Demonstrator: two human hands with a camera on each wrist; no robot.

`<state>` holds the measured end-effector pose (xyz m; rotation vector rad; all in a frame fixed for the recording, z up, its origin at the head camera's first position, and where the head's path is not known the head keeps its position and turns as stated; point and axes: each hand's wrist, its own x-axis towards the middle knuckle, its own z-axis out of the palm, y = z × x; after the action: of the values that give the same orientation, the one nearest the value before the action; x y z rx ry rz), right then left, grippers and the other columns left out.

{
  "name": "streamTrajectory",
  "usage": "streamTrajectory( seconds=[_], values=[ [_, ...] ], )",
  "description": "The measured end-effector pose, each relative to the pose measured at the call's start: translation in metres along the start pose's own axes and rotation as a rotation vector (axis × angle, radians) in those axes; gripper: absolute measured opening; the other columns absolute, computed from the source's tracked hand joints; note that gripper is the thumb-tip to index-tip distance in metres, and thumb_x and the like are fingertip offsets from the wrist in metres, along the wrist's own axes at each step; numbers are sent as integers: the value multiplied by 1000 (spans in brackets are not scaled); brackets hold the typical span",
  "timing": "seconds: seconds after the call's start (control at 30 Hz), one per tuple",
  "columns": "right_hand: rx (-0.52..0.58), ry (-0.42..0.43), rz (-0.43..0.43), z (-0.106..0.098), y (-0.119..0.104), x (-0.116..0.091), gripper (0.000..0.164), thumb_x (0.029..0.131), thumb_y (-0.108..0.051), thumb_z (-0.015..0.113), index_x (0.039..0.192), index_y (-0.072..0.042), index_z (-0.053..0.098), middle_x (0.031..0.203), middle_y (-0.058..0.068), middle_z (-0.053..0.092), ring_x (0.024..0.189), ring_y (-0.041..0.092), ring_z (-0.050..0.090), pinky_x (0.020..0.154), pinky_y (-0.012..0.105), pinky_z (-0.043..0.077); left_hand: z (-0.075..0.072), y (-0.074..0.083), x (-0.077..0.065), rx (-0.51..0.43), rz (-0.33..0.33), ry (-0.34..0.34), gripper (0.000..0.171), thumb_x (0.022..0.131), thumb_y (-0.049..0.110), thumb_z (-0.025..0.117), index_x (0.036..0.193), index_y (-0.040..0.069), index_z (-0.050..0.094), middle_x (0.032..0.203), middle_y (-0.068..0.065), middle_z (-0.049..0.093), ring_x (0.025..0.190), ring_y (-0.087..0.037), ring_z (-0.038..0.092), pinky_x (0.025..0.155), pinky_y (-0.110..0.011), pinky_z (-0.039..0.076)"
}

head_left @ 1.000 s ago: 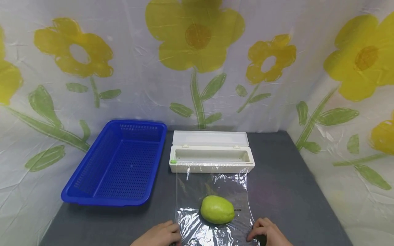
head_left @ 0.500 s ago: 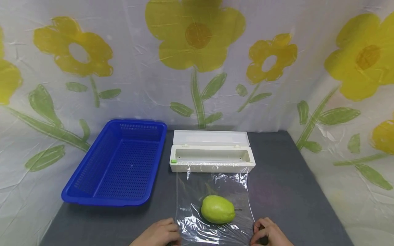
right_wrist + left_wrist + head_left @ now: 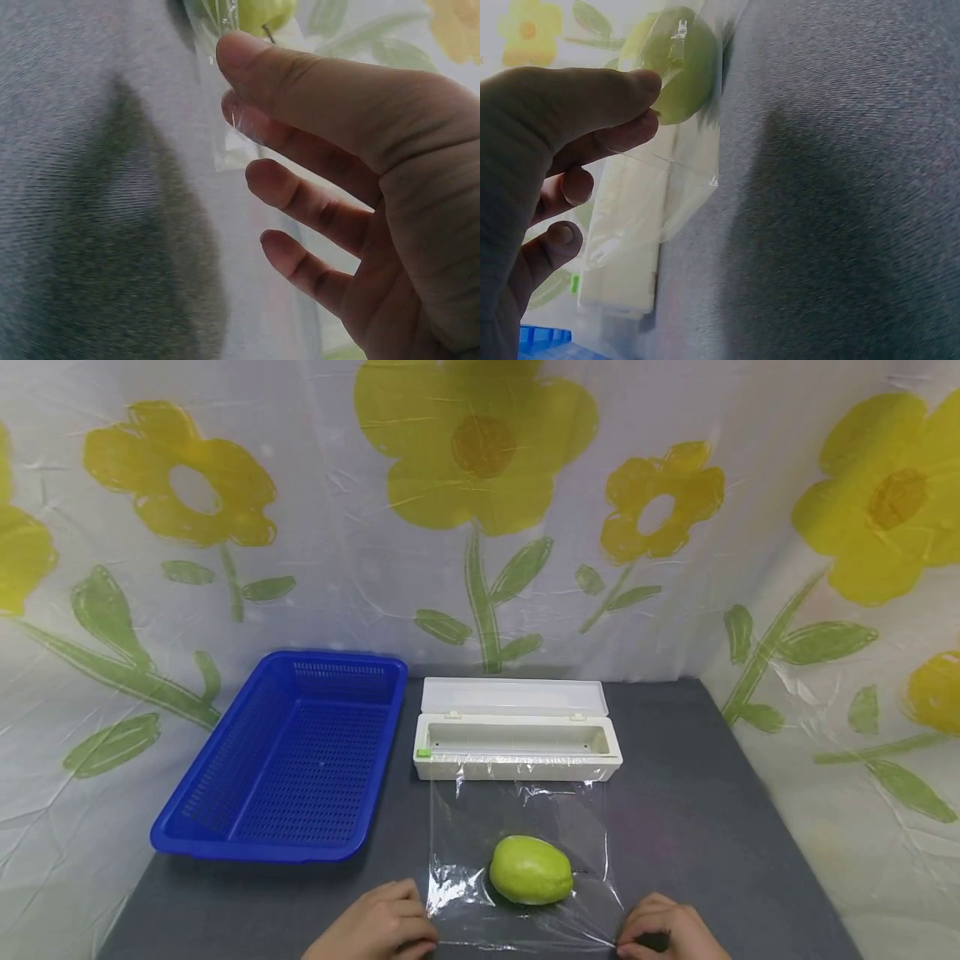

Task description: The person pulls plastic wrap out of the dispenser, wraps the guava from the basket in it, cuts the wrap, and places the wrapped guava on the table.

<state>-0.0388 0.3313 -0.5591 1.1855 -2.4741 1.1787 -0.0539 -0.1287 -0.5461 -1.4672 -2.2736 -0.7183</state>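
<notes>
A green pear (image 3: 530, 870) lies within the outline of a clear sheet of cling film (image 3: 517, 810). The sheet runs toward me from a white cling film dispenser (image 3: 517, 768), whose lid stands open. At the film's near left corner, my left hand (image 3: 378, 922) pinches the edge between thumb and index finger, as the left wrist view shows. My right hand (image 3: 667, 931) pinches the near right corner with thumb and index finger; its other fingers (image 3: 289, 259) are loosely bent. In the left wrist view, raised film (image 3: 686, 169) partly overlaps the pear (image 3: 679, 71).
A blue perforated basket (image 3: 367, 810) stands left of the dispenser on the dark grey tabletop (image 3: 697, 827). Behind and to both sides hangs a white sheet (image 3: 330, 585) with yellow flowers. A small green tab (image 3: 423, 752) sits at the dispenser's left end.
The film's near edge has come up into view and looks tauter, with less glare. My right hand has shifted slightly right, my left slightly left. Pear and dispenser stay in place.
</notes>
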Motion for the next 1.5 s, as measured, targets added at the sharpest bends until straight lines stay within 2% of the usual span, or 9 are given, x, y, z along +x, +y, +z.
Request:
streamTrajectory(
  seconds=[0.27, 0.53, 0.67, 0.83, 0.93, 1.07, 1.2, 1.37, 1.5],
  values=[
    [8, -38, 142, -9, -14, 4, 22, 81, -9, 92, 88, -25, 79, 85, -16, 71, 79, -2, 64, 67, 12, 48, -5, 0, 3, -29, 24, 39, 18, 78, 16, 92, 88, 24, 79, 84, 19, 69, 79, 1, 53, 77, -11, 45],
    [45, -137, 354, -16, -24, 8, 10, 89, -15, 87, 85, -15, 77, 87, -18, 67, 80, -7, 59, 62, 22, 53, -10, 0, 7, -52, 43, 59, 10, 86, 17, 87, 92, 23, 81, 88, 20, 71, 83, 2, 55, 79, -10, 45],
    [12, -113, 337, -13, -23, 8, 12, 87, -9, 87, 87, -14, 77, 86, -14, 68, 80, -6, 59, 61, 23, 52, -12, -1, 8, -42, 47, 74, 12, 85, 18, 88, 92, 24, 81, 88, 20, 71, 83, 2, 56, 81, -10, 46],
    [-67, -28, 204, -10, -17, 8, 21, 80, 3, 88, 95, -10, 80, 87, -8, 73, 79, -3, 60, 60, 16, 48, -13, -2, 10, -31, 33, 89, 20, 78, 17, 93, 93, 23, 81, 88, 19, 72, 83, 1, 56, 81, -10, 47],
    [-105, 5, 159, -9, -16, 8, 26, 78, 5, 89, 95, -14, 81, 87, -10, 74, 80, 0, 61, 62, 14, 46, -13, -2, 11, -30, 17, 104, 18, 79, 17, 92, 92, 22, 82, 87, 19, 73, 82, 1, 56, 80, -10, 47],
    [-53, -57, 225, -4, -11, 6, 21, 82, -18, 93, 97, -22, 79, 92, -18, 68, 85, -1, 58, 65, 19, 48, -13, -3, 12, -35, -4, 124, 13, 83, 17, 90, 92, 23, 81, 88, 19, 73, 83, 1, 56, 80, -10, 47],
    [-10, -163, 260, 11, 2, 3, 35, 78, -42, 95, 103, -24, 78, 98, -19, 62, 90, -2, 51, 67, 23, 46, -13, -3, 14, -51, -24, 135, 16, 82, 16, 91, 92, 23, 81, 88, 19, 73, 82, 1, 56, 80, -9, 47],
    [-25, -167, 139, 23, 5, 6, 21, 80, -32, 92, 94, -23, 80, 90, -15, 58, 83, -2, 45, 64, 18, 40, -14, -2, 16, -66, -39, 138, 20, 79, 12, 92, 92, 21, 80, 88, 18, 72, 83, 0, 56, 80, -9, 47],
    [19, -168, 167, 21, -1, 8, 9, 84, -18, 89, 88, -22, 81, 86, -15, 57, 80, -4, 43, 62, 16, 38, -15, -1, 17, -69, -37, 145, 17, 82, 13, 91, 92, 21, 80, 87, 17, 72, 83, 0, 56, 80, -10, 47]
  ],
)
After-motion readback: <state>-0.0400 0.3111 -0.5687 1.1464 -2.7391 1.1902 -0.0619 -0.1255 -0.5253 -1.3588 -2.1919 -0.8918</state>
